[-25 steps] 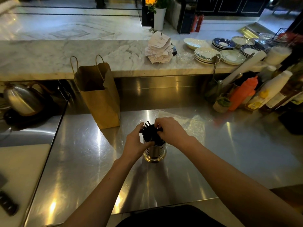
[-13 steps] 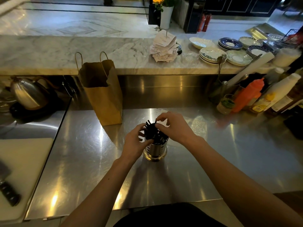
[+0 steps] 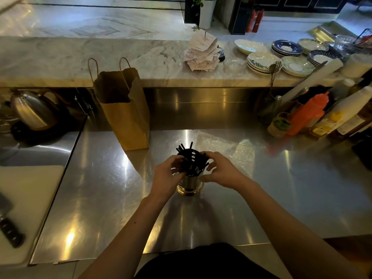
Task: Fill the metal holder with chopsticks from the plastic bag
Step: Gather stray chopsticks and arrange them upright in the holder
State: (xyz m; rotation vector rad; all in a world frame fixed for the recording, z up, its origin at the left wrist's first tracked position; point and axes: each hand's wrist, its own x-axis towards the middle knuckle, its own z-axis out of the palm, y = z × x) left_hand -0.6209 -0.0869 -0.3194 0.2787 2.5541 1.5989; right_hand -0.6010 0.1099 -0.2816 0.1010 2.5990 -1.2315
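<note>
A shiny metal holder (image 3: 190, 186) stands upright in the middle of the steel counter (image 3: 104, 198). A bundle of black chopsticks (image 3: 191, 160) fills it and fans out above its rim. My left hand (image 3: 167, 176) pinches the chopsticks on the bundle's left side. On the other side, my right hand (image 3: 223, 172) cups the bundle, with its thumb against the holder's wall. A clear plastic bag (image 3: 223, 147) lies flat on the counter just behind the holder; whether anything is inside it I cannot tell.
A brown paper bag (image 3: 124, 109) stands behind and to the left of the holder. Sauce bottles (image 3: 308, 113) crowd the right side. A kettle (image 3: 34, 109), a white cutting board (image 3: 26, 198) and a knife (image 3: 10, 230) are at left. Plates (image 3: 261, 61) sit on the marble ledge.
My right hand has dropped from the top of the bundle to its right side, thumb now on the holder. My left hand stays on the chopsticks.
</note>
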